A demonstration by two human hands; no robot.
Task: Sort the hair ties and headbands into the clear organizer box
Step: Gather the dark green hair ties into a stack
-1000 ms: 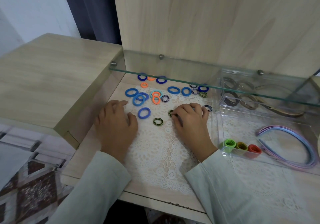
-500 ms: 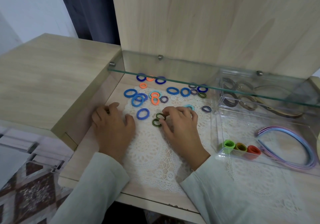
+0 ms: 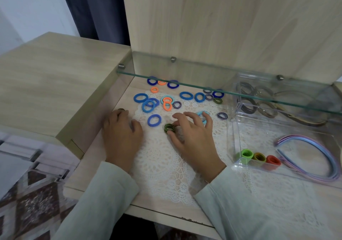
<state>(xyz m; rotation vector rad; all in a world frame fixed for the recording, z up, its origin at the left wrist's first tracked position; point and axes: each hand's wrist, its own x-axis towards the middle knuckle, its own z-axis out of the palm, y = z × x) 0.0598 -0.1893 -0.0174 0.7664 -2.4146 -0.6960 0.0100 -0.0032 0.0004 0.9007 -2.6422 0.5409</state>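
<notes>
**Item 1. Right hand** [image 3: 192, 137]: palm down over the lace mat [image 3: 166, 167], wrist low, fingers spread and arched. Thumb and forefinger are closed in a pinch on the green-and-black hair ties [image 3: 169, 128], a small stack standing on edge on the mat, left of the clear organizer box [image 3: 233, 137] and well apart from it. The outer fingers arch over a light blue tie [image 3: 203, 114], and contact cannot be made out.

**Item 2. Left hand** [image 3: 121, 132]: palm down at the mat's left edge, beside the wooden side panel [image 3: 88, 121]. The fingers are bent at the knuckles, and a dark tie [image 3: 121, 109] shows at the fingertips. Whether the hand grips it cannot be told.

**Item 3. Loose ties:** scattered on the mat beyond both hands.
- A blue tie [image 3: 154, 120] lies between the two hands.
- Farther back are more blue rings [image 3: 140, 98], orange ties [image 3: 167, 106] and dark striped ties [image 3: 222, 115], some under the glass shelf [image 3: 185, 85].

**Item 4. Box contents:**
- Front section: three upright stacks near the corner, green [image 3: 247, 153], olive [image 3: 259, 157] and red [image 3: 273, 162], with pastel headbands [image 3: 303, 138] curved beside them.
- Rear sections: dark ties [image 3: 249, 107] and brown ties [image 3: 267, 111], then thin headbands [image 3: 305, 122] to their right.
</notes>
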